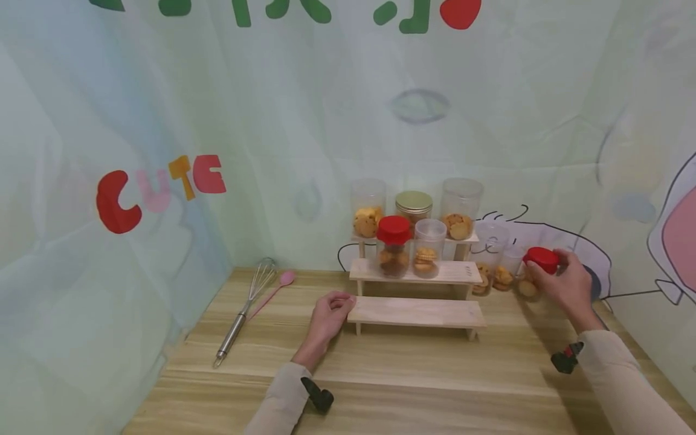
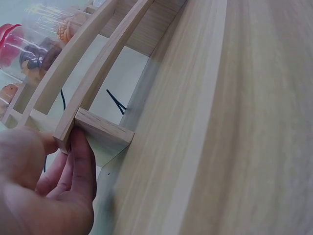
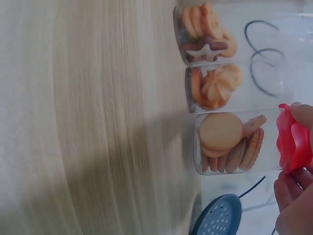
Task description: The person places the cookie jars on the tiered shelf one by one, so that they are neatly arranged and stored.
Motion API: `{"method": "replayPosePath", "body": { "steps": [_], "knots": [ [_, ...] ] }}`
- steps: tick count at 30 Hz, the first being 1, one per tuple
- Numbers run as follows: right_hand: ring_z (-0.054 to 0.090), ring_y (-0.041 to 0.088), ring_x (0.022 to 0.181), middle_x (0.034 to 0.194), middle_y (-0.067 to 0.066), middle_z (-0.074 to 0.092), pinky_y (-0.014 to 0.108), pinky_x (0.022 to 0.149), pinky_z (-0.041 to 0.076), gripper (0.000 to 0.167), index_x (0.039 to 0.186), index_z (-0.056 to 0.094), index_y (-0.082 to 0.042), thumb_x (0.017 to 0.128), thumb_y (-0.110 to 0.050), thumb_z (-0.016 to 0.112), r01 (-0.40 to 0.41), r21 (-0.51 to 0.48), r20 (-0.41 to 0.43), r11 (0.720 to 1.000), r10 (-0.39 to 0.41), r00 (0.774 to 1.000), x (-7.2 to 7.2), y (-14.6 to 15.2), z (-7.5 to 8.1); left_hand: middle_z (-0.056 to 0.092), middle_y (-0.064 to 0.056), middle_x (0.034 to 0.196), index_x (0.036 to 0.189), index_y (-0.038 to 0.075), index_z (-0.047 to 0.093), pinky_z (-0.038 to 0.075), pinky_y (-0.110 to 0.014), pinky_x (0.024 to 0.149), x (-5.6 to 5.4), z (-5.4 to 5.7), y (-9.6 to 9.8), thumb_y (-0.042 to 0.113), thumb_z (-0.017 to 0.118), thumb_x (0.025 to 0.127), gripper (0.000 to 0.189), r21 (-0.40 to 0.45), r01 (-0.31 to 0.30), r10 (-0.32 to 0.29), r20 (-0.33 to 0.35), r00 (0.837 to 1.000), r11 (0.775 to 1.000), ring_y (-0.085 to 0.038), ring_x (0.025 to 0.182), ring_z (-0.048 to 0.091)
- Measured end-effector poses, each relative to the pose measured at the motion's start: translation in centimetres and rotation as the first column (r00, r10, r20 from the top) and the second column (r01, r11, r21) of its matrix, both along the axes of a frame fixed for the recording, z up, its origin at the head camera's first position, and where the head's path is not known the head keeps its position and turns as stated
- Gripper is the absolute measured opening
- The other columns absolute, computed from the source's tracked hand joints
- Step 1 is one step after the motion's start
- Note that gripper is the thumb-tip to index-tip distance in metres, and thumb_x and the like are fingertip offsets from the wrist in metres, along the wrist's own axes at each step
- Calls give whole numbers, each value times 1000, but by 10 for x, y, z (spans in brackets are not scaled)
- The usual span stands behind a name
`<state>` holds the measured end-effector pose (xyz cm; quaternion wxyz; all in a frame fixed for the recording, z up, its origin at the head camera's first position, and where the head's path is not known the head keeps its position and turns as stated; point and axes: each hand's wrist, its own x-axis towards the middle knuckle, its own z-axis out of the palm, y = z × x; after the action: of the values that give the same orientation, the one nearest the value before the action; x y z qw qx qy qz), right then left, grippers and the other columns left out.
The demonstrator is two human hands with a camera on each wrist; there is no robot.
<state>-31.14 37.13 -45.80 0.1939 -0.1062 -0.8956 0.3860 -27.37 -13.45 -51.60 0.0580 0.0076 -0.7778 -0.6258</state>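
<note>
Right-end jar (image 3: 270,137): clear; lid (image 3: 293,142), bright red. Step shelf (image 1: 418,310): pale wood. Middle-step jar lid (image 1: 394,228): red. Rear jar lid (image 1: 414,200): pale gold. Table (image 1: 413,374): light brown, streaked grain. Biscuits (image 3: 220,132): golden tan. Whisk (image 1: 237,329): silver. Spoon (image 1: 287,278): pink. Sleeves (image 1: 281,393): beige. Backdrop (image 1: 304,121): pale green; letters (image 1: 106,204) red, pink, orange, green.

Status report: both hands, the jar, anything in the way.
Left hand pinching lowest wooden shelf. Right hand gripping red lid atop upright cookie jar. Possible snags: neighbouring jar on left, blue perforated item on right.
</note>
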Motion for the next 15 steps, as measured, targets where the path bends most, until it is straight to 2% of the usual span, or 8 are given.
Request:
{"method": "replayPosePath", "body": {
  "steps": [3,5,8,11,15],
  "knots": [
    [49,49,133,156,35,49,39,91,49,86,165,33,1,104,-49,68,16,11,-41,1000,-16,999,5,-2,2,79,-18,112,126,-2,72,51,-21,74,-1,0,-1,25,72,105,35,-3,4,-4,4,1000,1000,-7,88,65],
    [50,48,133,157,34,49,36,92,51,86,167,33,-1,104,-49,68,17,5,-63,1000,-17,998,11,-5,6,79,-17,113,127,-2,71,52,-21,75,-1,0,-1,25,72,105,35,-4,5,-5,7,1000,1000,-8,89,65],
    [51,45,131,159,31,50,22,89,51,86,168,33,-6,104,-49,69,14,-13,-104,1000,-15,994,20,-11,14,79,-17,113,127,-1,71,51,-22,76,-1,1,-1,26,72,106,34,-8,6,-6,10,1000,1000,-9,91,65],
    [53,40,123,159,27,51,6,76,41,83,168,36,-11,103,-47,72,5,-32,-152,999,-10,988,29,-20,24,79,-16,112,127,-1,71,51,-22,76,0,2,-1,26,72,106,34,-8,6,-6,17,1000,1000,-9,90,65],
    [54,38,122,162,24,50,0,71,38,80,168,39,-16,102,-47,73,-24,-52,-186,998,14,983,37,-36,39,79,-17,112,126,-2,72,51,-22,76,2,3,-1,26,72,106,34,-12,6,-6,13,1000,1000,-8,90,65]
  ]
}}
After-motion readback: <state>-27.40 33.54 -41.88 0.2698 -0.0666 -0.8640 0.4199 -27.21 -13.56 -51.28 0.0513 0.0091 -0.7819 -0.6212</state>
